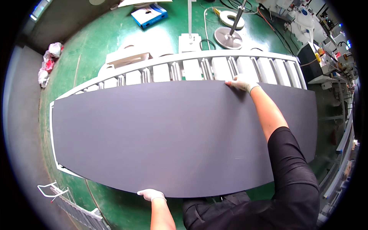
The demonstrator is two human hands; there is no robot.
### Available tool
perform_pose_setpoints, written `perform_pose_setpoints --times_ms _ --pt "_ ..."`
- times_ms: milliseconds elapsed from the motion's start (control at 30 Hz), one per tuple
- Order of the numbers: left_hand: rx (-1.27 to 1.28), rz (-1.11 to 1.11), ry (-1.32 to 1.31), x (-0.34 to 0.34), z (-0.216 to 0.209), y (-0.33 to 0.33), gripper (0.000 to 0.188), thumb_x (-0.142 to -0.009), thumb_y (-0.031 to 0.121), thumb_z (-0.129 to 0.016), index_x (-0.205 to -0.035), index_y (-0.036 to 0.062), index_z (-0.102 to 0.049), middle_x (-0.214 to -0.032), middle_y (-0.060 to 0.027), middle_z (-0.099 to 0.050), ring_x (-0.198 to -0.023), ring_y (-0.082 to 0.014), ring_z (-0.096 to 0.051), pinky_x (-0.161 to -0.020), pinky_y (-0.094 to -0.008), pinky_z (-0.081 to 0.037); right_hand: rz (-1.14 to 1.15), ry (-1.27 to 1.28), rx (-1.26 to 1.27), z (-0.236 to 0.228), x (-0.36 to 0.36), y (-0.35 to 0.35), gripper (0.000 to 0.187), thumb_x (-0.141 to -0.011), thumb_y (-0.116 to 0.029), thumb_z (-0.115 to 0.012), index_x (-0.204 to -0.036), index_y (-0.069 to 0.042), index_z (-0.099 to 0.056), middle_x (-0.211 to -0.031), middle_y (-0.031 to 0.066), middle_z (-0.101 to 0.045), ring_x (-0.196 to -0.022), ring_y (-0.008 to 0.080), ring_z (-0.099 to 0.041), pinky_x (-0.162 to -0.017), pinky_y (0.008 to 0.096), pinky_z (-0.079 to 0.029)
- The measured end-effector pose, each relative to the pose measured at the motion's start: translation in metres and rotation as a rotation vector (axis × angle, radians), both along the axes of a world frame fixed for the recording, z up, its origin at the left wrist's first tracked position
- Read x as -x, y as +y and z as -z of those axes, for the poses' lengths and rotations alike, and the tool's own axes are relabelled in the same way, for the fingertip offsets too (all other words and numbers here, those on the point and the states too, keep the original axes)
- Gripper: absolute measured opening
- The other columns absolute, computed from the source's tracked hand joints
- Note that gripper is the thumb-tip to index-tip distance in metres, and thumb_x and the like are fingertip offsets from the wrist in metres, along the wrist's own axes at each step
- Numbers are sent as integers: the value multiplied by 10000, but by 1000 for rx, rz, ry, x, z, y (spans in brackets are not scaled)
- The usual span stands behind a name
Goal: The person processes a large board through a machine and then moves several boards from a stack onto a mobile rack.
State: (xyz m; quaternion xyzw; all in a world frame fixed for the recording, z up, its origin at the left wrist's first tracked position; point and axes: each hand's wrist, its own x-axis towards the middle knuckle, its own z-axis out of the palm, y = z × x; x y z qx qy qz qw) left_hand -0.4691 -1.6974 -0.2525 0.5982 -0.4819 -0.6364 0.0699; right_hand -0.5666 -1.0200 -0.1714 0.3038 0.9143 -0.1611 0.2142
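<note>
A large dark grey flat panel point(168, 134) lies across a white roller conveyor point(161, 61) in front of me. My left hand point(152, 194), in a pale glove, is at the panel's near edge, closed on it, with some fingers hidden beneath. Reaching across the surface, my right hand point(243, 83) grips the far edge right of the middle, also gloved. Its thumb side points left along the edge. Faint light marks show on the panel's right part. Metal rollers and white slats of the conveyor are visible beyond the far edge.
A blue and white box point(149, 16) rests on the green floor beyond the conveyor. Near it stands a pole on a round metal base point(228, 38). Cables and machinery point(306, 23) occupy the far right. A second roller section point(78, 209) is at the lower left.
</note>
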Motion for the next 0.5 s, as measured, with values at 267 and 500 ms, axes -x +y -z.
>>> perform_pose_setpoints --times_ms 267,500 --pt "-130 84 187 -21 -5 -11 801 -1013 646 -310 -1469 -4 -413 -1505 -123 -456 -1305 -333 -490 -1122 -457 -394 40 -109 49 -3 -33 -18 799 -827 -824 -502 -837 -68 -760 -838 124 -735 -867 289 -704 -835 393 -521" --pt "-425 369 196 -37 -29 -49 829 -990 691 -146 -1519 96 -382 -1549 -108 -405 -1386 -355 -415 -1135 -523 -361 -9 -29 -56 -23 -84 -44 908 -846 -846 -380 -1007 -43 -774 -1059 163 -739 -1057 332 -685 -949 426 -505"
